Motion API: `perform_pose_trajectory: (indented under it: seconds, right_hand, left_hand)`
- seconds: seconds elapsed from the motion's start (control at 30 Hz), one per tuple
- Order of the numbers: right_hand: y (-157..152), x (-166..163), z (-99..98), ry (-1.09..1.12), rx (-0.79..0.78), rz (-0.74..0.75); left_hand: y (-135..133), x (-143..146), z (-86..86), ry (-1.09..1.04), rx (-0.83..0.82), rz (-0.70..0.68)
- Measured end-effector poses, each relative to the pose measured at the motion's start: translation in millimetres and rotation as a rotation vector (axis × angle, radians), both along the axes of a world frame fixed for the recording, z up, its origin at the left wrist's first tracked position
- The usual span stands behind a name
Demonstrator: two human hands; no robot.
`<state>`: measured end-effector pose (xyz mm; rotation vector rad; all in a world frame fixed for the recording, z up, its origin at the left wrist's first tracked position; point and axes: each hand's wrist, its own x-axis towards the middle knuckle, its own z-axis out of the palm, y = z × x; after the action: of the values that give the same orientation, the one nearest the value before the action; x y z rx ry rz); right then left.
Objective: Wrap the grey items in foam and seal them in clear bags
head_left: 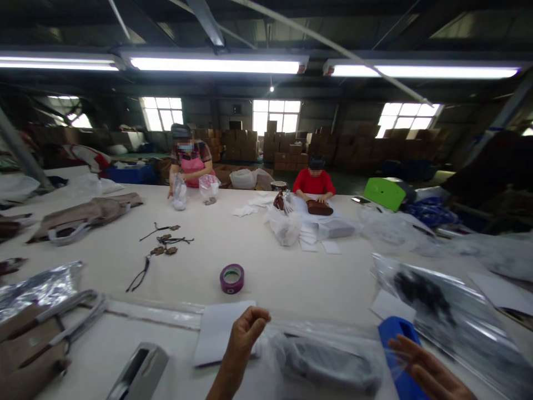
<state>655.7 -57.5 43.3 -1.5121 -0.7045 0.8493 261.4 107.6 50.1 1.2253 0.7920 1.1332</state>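
Observation:
In front of me lies a clear plastic bag [270, 361] with a dark grey item [328, 361] inside, blurred through the film. At its upper left corner is my left hand [241, 344], thumb and forefinger pinched; whatever is between them is too fine to make out. My right hand [428, 369] is to the right of the bag, over a blue tape dispenser [400, 333]. Its fingers are stretched out and slightly blurred, with a wisp of clear film at the tips. White paper sheets [212, 328] lie partly behind my left hand.
A purple tape roll [232, 279] stands mid-table, with corded tags [164, 251] beyond it. A grey dispenser [139, 372] and taupe handbag [29, 344] are left; a large plastic bag [466, 316] is right. Across the table, two people [191, 164] handle bags.

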Motion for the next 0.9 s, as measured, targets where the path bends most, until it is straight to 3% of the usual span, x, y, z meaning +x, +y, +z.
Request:
perform_pose_trajectory:
  seconds: [0.13, 0.23, 0.33, 0.47, 0.6, 0.7, 0.8, 0.9]
  right_hand:
    - [-1, -26, 25.8, -0.081, 0.012, -0.068]
    - [9, -37, 39.3, 0.005, 0.133, -0.138]
    - [17, -38, 41.9, 0.026, 0.200, -0.163]
    - [18, -35, 36.5, 0.034, 0.232, -0.159]
    - [10, -28, 21.2, 0.080, 0.191, 0.048]
    - [6, -29, 8.5, 0.050, 0.078, 0.229]
    - [13, -41, 7.5, -0.009, 0.053, 0.272]
    - [29, -58, 18.7, -0.055, 0.149, 0.259]
  left_hand:
    - [-9, 2, 9.1, 0.096, -0.018, 0.011]
    - [-7, 5, 17.8, 0.273, 0.018, 0.031]
    - [1, 10, 20.2, 0.281, 0.025, 0.068]
    - [11, 16, 9.7, 0.267, 0.008, 0.125]
    - [8, 17, -7.7, 0.138, 0.018, 0.035]
    - [1, 15, -16.3, 0.234, -0.002, -0.095]
    - [1, 13, -22.0, 0.429, -0.005, -0.157]
    - [13, 15, -27.9, 0.523, 0.041, -0.074]
